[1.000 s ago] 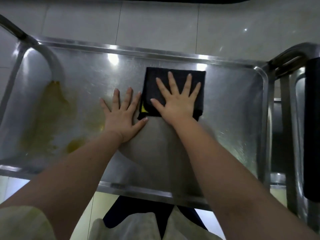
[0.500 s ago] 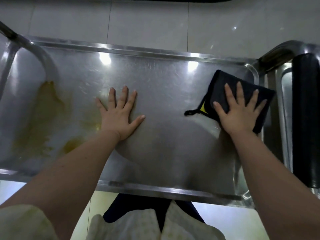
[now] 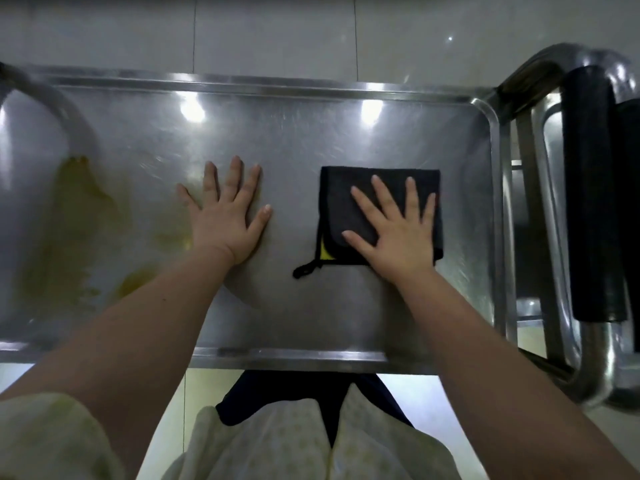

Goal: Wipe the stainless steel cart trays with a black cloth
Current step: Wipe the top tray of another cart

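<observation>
Black cloth (image 3: 339, 209) folded on the right half of the steel cart tray (image 3: 311, 140), pressed under the flat right hand (image 3: 398, 240), fingers straight. Left hand (image 3: 225, 223) spread flat on bare metal near a yellow stain (image 3: 79, 216).

Right hand (image 3: 398, 233) is pressing flat, fingers spread, on folded black cloth (image 3: 349, 202) lying in right half of steel tray (image 3: 311, 88). Cloth's loop (image 3: 304, 270) is trailing near-left, a yellow patch (image 3: 325, 252) showing. Left hand (image 3: 225, 216) is resting flat on bare tray, centre. Yellowish stain (image 3: 76, 220) is spreading over the left end. Black-padded cart handle (image 3: 592, 202) is standing at right.
</observation>
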Demonstrator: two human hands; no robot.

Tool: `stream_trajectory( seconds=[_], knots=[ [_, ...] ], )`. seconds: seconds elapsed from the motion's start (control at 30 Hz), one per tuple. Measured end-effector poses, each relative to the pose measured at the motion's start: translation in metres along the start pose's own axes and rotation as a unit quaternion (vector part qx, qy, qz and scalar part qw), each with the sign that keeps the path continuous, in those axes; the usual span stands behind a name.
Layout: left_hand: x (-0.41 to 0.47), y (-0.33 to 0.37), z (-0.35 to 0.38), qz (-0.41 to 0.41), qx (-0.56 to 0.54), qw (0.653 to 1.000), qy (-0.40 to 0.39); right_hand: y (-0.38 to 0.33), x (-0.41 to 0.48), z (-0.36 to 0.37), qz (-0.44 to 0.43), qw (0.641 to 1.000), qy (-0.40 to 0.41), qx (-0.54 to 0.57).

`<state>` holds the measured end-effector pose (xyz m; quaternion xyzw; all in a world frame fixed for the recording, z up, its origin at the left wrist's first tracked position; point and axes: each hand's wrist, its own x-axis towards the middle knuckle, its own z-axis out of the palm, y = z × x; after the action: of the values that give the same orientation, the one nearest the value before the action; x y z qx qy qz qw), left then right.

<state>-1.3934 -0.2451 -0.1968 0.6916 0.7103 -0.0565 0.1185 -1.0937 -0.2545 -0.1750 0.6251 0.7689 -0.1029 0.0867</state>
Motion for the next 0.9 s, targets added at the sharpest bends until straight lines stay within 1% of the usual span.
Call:
stream_trajectory(
  seconds=[0.1,0.17,0.23,0.3,0.33,0.43,0.47,0.53,0.6,0.67,0.73,0.8,0.9],
  knots=[
    [0.001,0.005,-0.001,-0.005,0.002,1.000,-0.001,0.064,-0.026,0.000,0.069,0.997,-0.008,0.017],
    [0.000,0.008,0.000,-0.003,0.000,1.000,0.002,0.081,-0.040,0.001,0.094,0.995,-0.015,0.014],
    [-0.001,0.009,0.000,-0.003,-0.002,1.000,0.004,0.069,-0.043,0.004,0.129,0.992,-0.013,0.014],
    [-0.001,0.010,-0.001,-0.003,-0.004,1.000,0.004,0.034,-0.042,0.006,0.145,0.989,-0.005,0.017],
    [-0.002,0.010,-0.002,-0.003,-0.004,1.000,0.003,0.009,-0.043,0.008,0.124,0.992,-0.006,0.010],
    [-0.002,0.010,-0.005,0.003,-0.006,1.000,0.003,-0.078,-0.048,0.018,-0.009,1.000,-0.002,0.000],
    [-0.002,0.010,-0.006,0.003,-0.009,1.000,0.003,-0.101,-0.051,0.020,-0.040,0.999,0.003,0.000],
    [-0.002,0.008,-0.008,0.002,-0.010,1.000,0.007,-0.118,-0.050,0.022,-0.065,0.998,0.010,0.008],
    [-0.002,0.007,-0.010,0.005,-0.014,1.000,0.005,-0.098,-0.048,0.021,-0.081,0.996,0.034,0.030],
    [-0.002,0.009,-0.011,0.010,-0.019,1.000,0.006,-0.057,-0.054,0.022,-0.064,0.995,0.060,0.038],
    [-0.003,0.011,-0.011,0.007,-0.014,1.000,0.005,-0.006,-0.069,0.024,0.003,0.998,0.061,0.032],
    [-0.003,0.013,-0.011,0.002,-0.004,1.000,0.003,0.043,-0.088,0.024,0.074,0.996,0.038,0.027],
    [-0.005,0.017,-0.011,0.001,0.006,1.000,-0.004,0.077,-0.104,0.024,0.125,0.992,0.003,0.007]
  ],
)
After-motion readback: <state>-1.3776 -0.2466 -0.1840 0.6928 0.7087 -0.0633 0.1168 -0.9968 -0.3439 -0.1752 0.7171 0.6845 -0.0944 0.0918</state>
